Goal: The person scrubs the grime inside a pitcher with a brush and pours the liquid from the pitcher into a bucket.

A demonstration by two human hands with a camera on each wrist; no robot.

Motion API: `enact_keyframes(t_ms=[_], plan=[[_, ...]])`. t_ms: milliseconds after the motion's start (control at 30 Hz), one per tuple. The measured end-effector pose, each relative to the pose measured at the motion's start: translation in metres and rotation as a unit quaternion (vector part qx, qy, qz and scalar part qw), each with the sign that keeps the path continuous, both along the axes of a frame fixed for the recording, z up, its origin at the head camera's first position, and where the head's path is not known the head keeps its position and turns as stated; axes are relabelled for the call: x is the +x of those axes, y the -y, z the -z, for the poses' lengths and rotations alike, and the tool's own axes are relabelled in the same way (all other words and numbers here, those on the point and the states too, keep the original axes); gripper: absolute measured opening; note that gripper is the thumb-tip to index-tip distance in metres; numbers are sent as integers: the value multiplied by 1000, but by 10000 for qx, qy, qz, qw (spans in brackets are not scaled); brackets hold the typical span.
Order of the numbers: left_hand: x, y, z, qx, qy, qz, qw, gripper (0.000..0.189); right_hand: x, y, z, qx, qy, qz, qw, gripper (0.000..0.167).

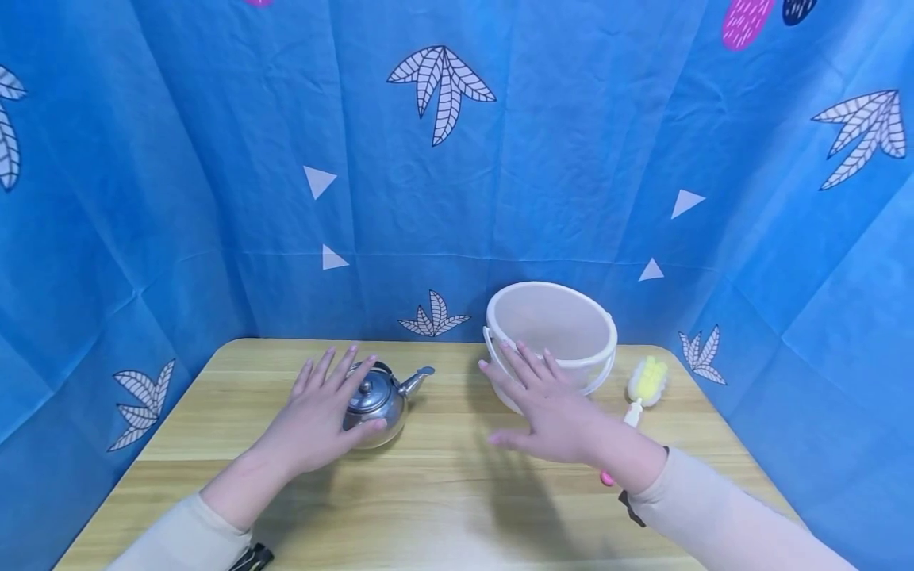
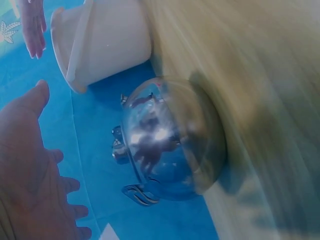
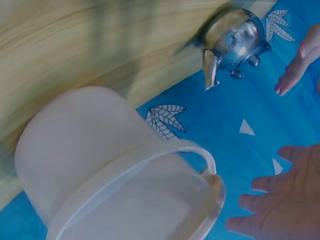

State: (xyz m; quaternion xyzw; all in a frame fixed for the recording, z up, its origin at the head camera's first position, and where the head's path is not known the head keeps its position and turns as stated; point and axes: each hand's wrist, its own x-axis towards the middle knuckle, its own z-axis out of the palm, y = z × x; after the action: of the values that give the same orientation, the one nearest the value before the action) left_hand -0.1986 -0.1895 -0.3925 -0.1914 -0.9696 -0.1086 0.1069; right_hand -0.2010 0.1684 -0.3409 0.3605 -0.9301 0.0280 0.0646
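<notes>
Fingers spread, my left hand [image 1: 314,422] hovers beside and partly over a shiny metal teapot [image 1: 389,406], hiding its left side in the head view. In the left wrist view the teapot [image 2: 165,140] is apart from that hand [image 2: 30,165]. My right hand [image 1: 553,416], also with spread fingers, is held in front of a white plastic bucket [image 1: 600,361] and covers part of its near wall. The right wrist view has this hand [image 3: 285,195] near the rim and handle of the bucket [image 3: 95,150]. Neither hand holds anything.
A bottle brush with a yellow and white sponge head [image 1: 647,381] lies right of the bucket, its handle partly behind my right forearm. Everything stands on a light wooden table [image 1: 428,507]. Blue patterned curtains [image 1: 421,206] enclose the table's back and sides.
</notes>
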Motion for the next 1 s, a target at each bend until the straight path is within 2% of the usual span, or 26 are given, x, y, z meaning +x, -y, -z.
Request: enact_keyframes(t_ms=[367,1000], plan=[[2,7,9,159,9,-97,9998,91,-1,9,10,-131,-126,-238,9996,93],[-2,14,20,479,122,-173,9986,95,-4,19,20,-120,206,-261,9994,92]])
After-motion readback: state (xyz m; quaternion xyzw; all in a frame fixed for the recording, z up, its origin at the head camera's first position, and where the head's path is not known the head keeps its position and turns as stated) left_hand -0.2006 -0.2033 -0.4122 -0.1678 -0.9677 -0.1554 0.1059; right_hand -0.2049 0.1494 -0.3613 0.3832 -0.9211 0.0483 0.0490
